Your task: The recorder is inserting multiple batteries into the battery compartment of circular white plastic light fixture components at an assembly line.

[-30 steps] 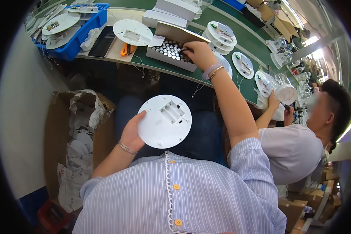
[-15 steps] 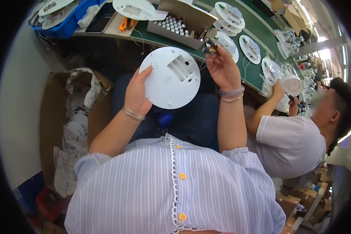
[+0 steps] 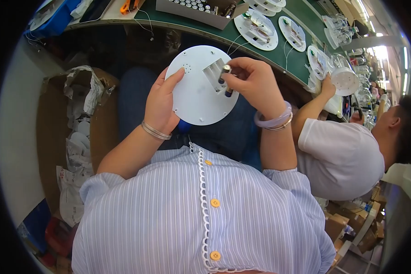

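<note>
My left hand grips the left edge of a round white plastic disc, its thumb lying on the face beside a patch of small holes. Toward the disc's upper right is a recessed battery compartment. At that recess, my right hand pinches dark cylindrical batteries; at least two show, one at the fingertips and one lower by the disc's right side. The fingers partly cover the compartment, so I cannot tell whether a battery sits inside it.
Across the green bench stand a cardboard box of batteries, several white discs with circuitry and wires, and an orange cutter. A carton of wrapping is at my left. On my right a co-worker handles a clear-and-white part.
My right hand has come down and left from beside the battery box to the disc's compartment, carrying the batteries. The disc stays in my left hand. The whole view has shifted slightly.
</note>
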`<state>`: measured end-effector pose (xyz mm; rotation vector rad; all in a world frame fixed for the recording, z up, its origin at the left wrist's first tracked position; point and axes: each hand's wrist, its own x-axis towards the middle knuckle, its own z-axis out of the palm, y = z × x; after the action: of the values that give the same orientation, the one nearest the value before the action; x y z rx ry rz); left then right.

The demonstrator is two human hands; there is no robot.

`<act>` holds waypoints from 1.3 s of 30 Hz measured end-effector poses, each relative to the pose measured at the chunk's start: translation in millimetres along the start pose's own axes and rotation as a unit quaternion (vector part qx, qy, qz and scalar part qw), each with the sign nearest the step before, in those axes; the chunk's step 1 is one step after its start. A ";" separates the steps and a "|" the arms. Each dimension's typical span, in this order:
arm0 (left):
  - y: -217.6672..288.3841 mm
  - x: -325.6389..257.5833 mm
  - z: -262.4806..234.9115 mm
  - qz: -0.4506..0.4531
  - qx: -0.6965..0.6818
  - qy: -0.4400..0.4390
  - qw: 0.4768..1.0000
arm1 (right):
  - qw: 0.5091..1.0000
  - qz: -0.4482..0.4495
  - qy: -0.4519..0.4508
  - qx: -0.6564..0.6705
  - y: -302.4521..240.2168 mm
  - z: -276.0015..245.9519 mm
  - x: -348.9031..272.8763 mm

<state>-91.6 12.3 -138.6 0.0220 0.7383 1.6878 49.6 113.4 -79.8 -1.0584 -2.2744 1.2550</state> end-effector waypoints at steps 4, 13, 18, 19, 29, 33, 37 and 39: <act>-2.8 -7.0 2.8 -0.008 0.014 0.007 1.000 | 0.998 -0.026 0.034 -0.040 3.0 16.2 -4.7; -2.2 -9.7 1.6 -0.024 0.014 0.016 0.999 | 0.998 -0.017 0.050 0.027 8.2 10.8 -18.8; -6.5 -8.7 -3.0 0.007 0.026 0.008 1.000 | 0.993 0.030 -0.001 -0.117 -11.5 -4.3 -23.6; -7.1 -8.8 -3.9 0.013 0.030 0.000 0.999 | 0.993 0.031 0.000 -0.117 -10.8 -2.6 -22.6; -7.2 -10.5 -4.5 -0.044 0.019 0.023 0.999 | 0.961 0.067 -0.049 -0.265 -17.7 15.3 -10.3; -5.0 -6.0 -8.8 -0.067 -0.014 0.021 0.997 | 0.965 -0.017 0.012 -0.262 -12.5 13.2 -15.4; -0.7 -4.1 -12.1 -0.051 -0.047 0.038 0.997 | 0.989 0.040 0.071 0.120 -7.1 -10.6 -26.7; 0.2 -3.9 -12.2 -0.040 -0.046 0.043 0.997 | 0.982 0.057 0.076 0.161 -2.0 -19.4 -29.1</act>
<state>-95.6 3.4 -146.8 -0.1434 0.7158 1.6516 79.8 102.4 -65.6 -1.1313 -1.8418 1.4718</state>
